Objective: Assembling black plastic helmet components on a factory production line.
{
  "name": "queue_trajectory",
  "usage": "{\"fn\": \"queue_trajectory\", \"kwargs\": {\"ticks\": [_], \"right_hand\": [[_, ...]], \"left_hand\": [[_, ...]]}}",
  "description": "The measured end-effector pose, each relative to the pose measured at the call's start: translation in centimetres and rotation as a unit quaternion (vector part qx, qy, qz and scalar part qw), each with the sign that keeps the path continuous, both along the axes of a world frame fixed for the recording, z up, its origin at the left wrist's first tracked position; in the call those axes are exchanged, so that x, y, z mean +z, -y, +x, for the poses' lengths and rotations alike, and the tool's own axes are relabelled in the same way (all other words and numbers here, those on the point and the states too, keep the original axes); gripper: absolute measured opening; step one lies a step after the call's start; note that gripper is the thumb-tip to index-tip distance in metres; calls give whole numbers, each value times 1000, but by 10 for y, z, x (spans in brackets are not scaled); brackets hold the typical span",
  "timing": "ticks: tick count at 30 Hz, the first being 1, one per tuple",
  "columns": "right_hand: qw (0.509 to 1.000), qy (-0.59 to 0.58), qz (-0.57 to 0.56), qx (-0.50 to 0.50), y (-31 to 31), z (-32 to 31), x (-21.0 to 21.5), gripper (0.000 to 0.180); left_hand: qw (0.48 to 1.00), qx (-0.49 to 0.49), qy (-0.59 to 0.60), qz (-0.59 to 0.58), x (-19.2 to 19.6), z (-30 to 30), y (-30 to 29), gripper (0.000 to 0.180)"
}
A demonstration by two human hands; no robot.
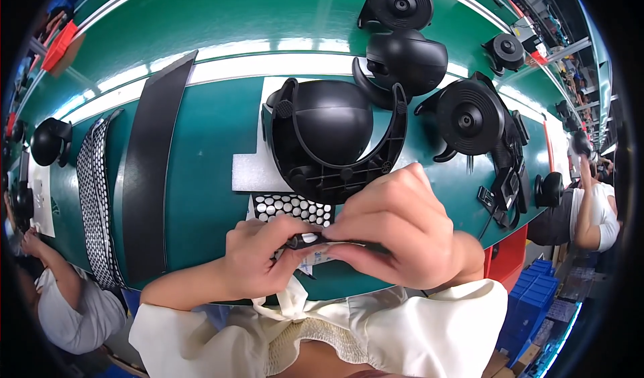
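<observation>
My left hand and my right hand meet near the table's front edge. Between them is a dark sheet of round white stickers, its near end bent up and gripped by the left fingers. The right thumb and forefinger pinch at that same bent edge; whether a single sticker sits between them is hidden. Just beyond stands a black dome-shaped housing with a curved two-armed bracket facing me. Pale grey foam lies under its left side.
Left of me lie a long black strip and a long dotted sheet. More black round units stand right and behind, near small black parts. Blue crates are at lower right. People sit at both sides.
</observation>
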State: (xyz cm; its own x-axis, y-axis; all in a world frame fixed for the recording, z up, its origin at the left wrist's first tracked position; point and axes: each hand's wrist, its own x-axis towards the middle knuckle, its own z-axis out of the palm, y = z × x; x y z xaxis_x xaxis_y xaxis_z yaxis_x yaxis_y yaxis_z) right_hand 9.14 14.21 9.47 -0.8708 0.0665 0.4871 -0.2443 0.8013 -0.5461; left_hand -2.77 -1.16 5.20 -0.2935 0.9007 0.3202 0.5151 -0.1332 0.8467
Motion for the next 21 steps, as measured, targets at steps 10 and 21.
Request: {"fn": "queue_trajectory", "kwargs": {"ticks": [10, 21], "right_hand": [[991, -85, 75, 76, -8, 14, -17, 28], [981, 13, -172, 88, -13, 12, -10, 47]], "left_hand": [[997, 80, 9, -14, -3, 3, -2, 23], [998, -28, 55, 28, -9, -1, -5, 22]]}}
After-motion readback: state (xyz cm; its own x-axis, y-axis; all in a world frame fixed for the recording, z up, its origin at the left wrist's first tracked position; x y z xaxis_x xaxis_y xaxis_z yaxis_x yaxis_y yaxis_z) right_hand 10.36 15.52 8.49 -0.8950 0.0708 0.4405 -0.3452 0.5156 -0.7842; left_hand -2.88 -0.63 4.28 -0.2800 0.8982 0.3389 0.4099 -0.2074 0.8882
